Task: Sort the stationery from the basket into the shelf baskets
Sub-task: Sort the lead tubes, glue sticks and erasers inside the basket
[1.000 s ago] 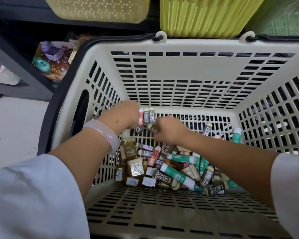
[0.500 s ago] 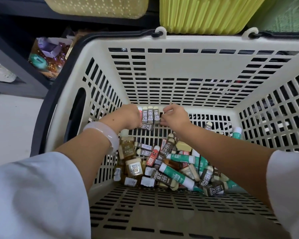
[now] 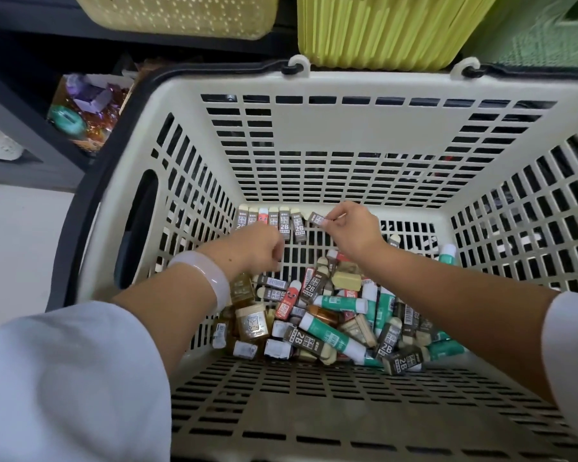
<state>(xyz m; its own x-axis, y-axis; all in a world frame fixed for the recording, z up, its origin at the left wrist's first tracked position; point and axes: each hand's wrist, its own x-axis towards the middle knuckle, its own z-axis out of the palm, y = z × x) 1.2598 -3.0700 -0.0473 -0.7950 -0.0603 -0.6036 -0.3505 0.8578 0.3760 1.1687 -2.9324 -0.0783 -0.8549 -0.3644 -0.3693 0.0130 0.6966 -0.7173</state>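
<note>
A cream slotted shopping basket (image 3: 347,85) fills the view. A pile of stationery (image 3: 331,318) lies on its floor: dark 2B erasers, red erasers, green glue sticks and amber bottles. My left hand (image 3: 257,245), with a pale bangle on the wrist, is curled round a fanned row of erasers (image 3: 274,221) near the far wall. Just right of the row, my right hand (image 3: 351,228) pinches a single dark eraser (image 3: 317,218) at its fingertips.
Above the shopping basket, a pale yellow shelf basket (image 3: 181,15), a ribbed lime one (image 3: 381,31) and a green one (image 3: 548,31) sit on the shelf. A box of purple and teal items (image 3: 84,108) stands on a lower shelf at left. Pale floor lies left.
Both hands have moved toward the far wall. The row in my left hand has grown longer. My right hand has lifted another dark eraser up beside the row.
</note>
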